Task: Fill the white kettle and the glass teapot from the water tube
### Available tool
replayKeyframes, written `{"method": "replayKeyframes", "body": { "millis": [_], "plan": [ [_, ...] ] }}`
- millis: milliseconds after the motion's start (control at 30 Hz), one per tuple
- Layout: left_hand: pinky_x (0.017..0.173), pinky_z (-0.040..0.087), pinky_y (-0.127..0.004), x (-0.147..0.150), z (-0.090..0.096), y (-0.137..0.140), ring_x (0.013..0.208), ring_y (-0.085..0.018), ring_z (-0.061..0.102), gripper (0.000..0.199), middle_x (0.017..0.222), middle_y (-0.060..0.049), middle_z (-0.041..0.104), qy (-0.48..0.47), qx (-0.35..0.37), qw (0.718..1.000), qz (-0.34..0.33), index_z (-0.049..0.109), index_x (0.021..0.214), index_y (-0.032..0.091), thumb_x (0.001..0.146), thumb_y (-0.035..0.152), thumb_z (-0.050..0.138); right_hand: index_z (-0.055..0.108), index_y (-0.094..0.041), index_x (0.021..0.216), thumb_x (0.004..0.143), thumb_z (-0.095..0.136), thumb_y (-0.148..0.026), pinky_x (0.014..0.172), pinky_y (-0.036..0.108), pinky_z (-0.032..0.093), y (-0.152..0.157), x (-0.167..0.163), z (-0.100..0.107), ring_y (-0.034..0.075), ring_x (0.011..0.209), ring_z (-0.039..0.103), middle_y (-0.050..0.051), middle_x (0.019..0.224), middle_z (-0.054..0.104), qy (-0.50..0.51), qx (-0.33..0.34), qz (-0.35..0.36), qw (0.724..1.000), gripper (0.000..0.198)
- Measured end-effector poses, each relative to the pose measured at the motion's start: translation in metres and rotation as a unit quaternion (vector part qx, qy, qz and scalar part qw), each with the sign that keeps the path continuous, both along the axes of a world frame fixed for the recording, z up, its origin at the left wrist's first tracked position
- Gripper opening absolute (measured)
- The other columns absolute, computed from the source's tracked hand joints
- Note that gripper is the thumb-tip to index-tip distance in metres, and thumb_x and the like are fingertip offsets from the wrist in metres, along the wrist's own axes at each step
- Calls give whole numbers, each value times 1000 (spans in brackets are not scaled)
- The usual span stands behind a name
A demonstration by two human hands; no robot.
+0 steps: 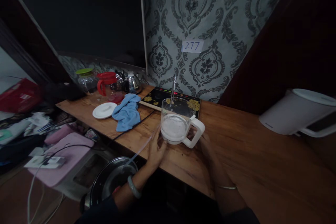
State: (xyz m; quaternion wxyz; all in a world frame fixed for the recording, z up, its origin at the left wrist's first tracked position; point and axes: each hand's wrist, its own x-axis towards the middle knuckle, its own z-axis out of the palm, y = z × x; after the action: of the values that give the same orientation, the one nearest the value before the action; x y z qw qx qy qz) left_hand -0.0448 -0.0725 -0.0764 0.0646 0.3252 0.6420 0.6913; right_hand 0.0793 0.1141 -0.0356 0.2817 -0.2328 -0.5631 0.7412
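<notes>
A clear glass pot (172,115) with a white handle (198,131) stands tilted slightly between my two hands, over the wooden table. My left hand (156,148) presses its fingers against the lower left side of the glass. Behind the handle, my right hand (204,143) holds the right side, and its fingertips are partly hidden. A round pale area shows through the glass near the bottom; whether there is liquid in it I cannot tell. A shiny thin upright spout (173,89) rises just behind the rim.
Behind the pot lies a black hob (154,97) with gold flowers. A blue cloth (128,113), white lid (104,110), red-lidded jug (111,87) and metal kettle (133,83) are left. A white kettle (299,112) stands right. Below sits a dark basin (96,185) with a clear tube (140,149).
</notes>
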Motion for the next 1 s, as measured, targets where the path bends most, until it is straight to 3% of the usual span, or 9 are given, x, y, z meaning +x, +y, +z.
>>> {"method": "replayKeyframes", "body": {
  "millis": [133,267,400,600,700,833,1000],
  "plan": [
    [118,42,-50,0,-1,0,141,-30,49,60,153,-12,51,2,0,1000,-4,51,146,25,90,41,65,75,-19,82,63,83,-54,46,26,41,0,-1,1,20,59,63,7,76,74,-4,4,-2,1000,41],
    [117,42,-51,0,-1,1,141,-30,50,60,153,-13,51,10,1,1000,-2,50,147,25,91,39,63,75,-18,79,65,82,-57,41,24,33,3,-1,-4,15,51,56,8,78,74,-12,6,-3,1000,42],
    [117,43,-50,0,-1,1,141,-29,50,60,153,-13,51,10,1,1000,-6,49,148,25,91,38,63,76,-18,81,66,81,-58,36,24,25,5,-1,-8,9,38,42,5,67,70,-24,7,-4,1000,43],
    [115,44,-51,-1,-2,0,141,-30,50,62,150,-14,53,-6,-4,1000,-9,48,148,24,90,40,64,72,-18,67,64,82,-59,43,25,39,6,-1,-7,15,51,57,8,73,73,-6,18,3,1000,42],
    [116,43,-51,-1,-1,1,140,-31,50,63,149,-14,54,-14,-2,1000,-7,49,147,24,89,42,65,74,-18,73,64,83,-57,42,25,38,7,-2,-8,15,50,55,7,72,73,-9,22,4,1000,41],
    [116,43,-52,-1,0,1,138,-31,53,63,151,-14,52,-21,1,1000,-10,49,147,24,90,43,65,72,-17,67,66,80,-59,36,23,27,9,-2,-9,10,39,44,4,58,66,-24,36,-1,999,43],
    [116,43,-51,-2,-3,1,137,-31,53,63,150,-14,53,-13,-3,1000,-6,49,148,26,89,43,65,74,-18,70,64,84,-57,41,23,37,7,-2,-10,14,50,56,5,67,70,-3,21,-12,1000,40]
  ]
}}
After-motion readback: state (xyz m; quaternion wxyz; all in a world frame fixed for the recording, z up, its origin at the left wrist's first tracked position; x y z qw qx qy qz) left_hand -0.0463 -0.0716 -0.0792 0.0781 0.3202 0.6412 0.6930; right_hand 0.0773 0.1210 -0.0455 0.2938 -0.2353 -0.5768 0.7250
